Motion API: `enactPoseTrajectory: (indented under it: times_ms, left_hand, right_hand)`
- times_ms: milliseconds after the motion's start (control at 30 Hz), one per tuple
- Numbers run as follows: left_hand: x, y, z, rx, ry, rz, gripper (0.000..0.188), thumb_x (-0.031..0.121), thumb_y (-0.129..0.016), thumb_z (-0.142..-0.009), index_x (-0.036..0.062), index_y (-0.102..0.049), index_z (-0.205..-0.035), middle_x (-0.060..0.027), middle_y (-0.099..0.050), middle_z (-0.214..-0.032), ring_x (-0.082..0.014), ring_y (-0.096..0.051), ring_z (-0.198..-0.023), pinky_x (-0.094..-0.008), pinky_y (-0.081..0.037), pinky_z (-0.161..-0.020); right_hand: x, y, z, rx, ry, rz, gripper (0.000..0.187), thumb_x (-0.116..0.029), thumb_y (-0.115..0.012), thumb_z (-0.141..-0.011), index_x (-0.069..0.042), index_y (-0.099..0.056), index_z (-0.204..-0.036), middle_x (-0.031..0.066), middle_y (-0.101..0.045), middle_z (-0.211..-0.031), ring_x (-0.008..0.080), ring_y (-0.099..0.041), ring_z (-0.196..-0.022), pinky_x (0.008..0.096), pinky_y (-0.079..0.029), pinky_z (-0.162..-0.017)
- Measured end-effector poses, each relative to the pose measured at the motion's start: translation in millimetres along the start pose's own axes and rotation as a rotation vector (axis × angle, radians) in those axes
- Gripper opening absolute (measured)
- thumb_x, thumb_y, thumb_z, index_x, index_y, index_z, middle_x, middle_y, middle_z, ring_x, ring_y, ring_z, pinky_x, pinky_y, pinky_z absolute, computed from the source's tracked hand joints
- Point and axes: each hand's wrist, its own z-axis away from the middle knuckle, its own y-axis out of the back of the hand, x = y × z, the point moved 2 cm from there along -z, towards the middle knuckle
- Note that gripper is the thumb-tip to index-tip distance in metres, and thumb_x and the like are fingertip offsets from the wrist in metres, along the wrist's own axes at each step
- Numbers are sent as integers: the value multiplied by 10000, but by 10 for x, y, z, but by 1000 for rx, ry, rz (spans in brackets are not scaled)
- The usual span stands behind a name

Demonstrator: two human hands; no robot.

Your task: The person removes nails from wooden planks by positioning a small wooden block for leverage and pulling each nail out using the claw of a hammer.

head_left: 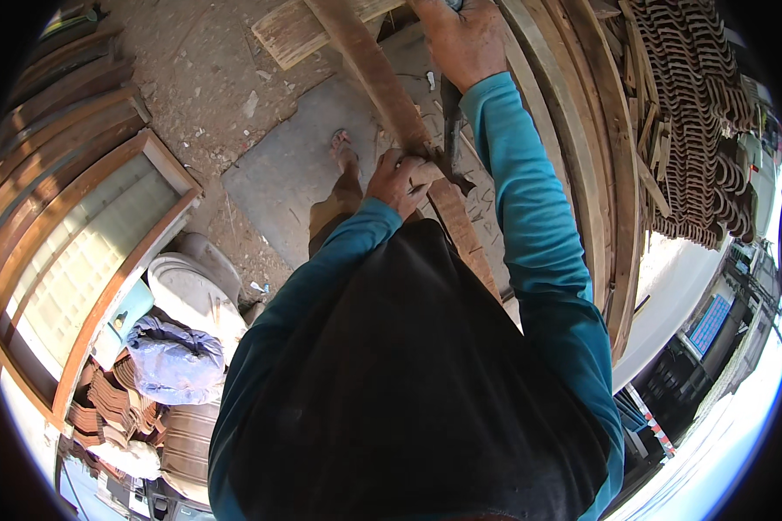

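My right hand (465, 39) is wrapped round the upper part of a dark metal bar (452, 122), with a bit of grey showing above the fist. The bar slants down beside a long brown wooden plank (369, 74), and its hooked, flared lower end lies close to my left hand, like a pry bar. My left hand (400, 181) is closed on the plank, which runs from the far edge back toward my body. What lies under the left fingers is partly hidden. A paler board (295, 35) crosses beneath the plank at the far end.
Long timbers (582, 130) lie stacked along my right, with curved roof tiles (691, 113) beyond. A grey sheet (278, 165) covers the ground under my bare foot (344, 149). At left are a wooden window frame (178, 165), a white basin (182, 282) and a bluish plastic bag (174, 360).
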Motion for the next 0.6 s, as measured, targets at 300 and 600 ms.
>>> enactPoseTrajectory:
  times_ms: [300, 600]
  left_hand:
    - [121, -162, 190, -5, 56, 11, 445, 153, -854, -720, 107, -645, -1110, -156, -544, -1100, -388, -577, -1050, -452, -530, -904]
    - [-166, 58, 45, -48, 255, 165, 722, 413, -861, -744, 61, -549, -1291, -173, -559, -1231, -359, -575, -1147, -463, -490, -979]
  right_hand:
    - [605, -36, 6, 192, 85, 356, 436, -398, -663, -892, 22, -659, -775, 154, -569, -601, 306, -569, -577, 451, -437, -575]
    - [-493, 198, 642, 79, 113, -466, 237, -254, -699, -946, -30, -678, -872, -32, -540, -623, 59, -454, -545, 279, -343, -484]
